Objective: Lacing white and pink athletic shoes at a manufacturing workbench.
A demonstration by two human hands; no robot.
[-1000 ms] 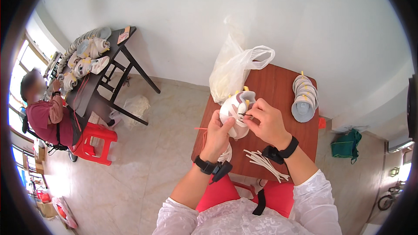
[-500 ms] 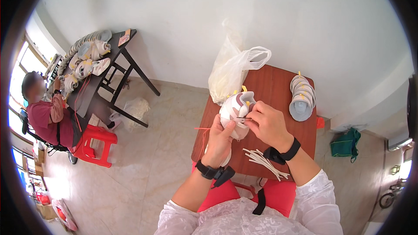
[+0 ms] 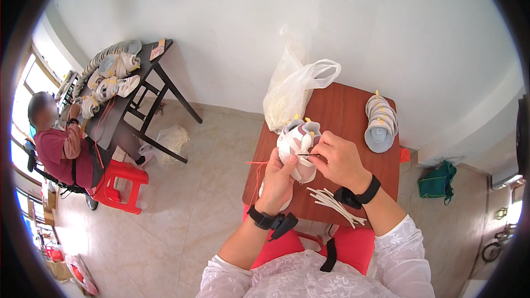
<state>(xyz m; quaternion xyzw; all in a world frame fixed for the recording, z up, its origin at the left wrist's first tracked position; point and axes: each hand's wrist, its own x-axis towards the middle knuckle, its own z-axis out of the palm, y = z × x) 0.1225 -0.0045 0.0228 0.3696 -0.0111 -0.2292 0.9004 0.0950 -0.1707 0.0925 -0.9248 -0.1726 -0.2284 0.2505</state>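
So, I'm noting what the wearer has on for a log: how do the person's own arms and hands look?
The left hand and right hand are ungloved. Each wrist wears a black strap with a black, boxy device. The white sleeves, with a lacy pattern, stop well short of the wrists.

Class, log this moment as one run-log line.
left hand: holds white shoe upper; right hand: pinches thin dark tool; nearby: white strips, plastic bag

Basically I'm in a shoe workshop: uppers [image 3: 381, 124] stacked on my table [image 3: 342, 110], more on a desk [image 3: 146, 55] left of it.
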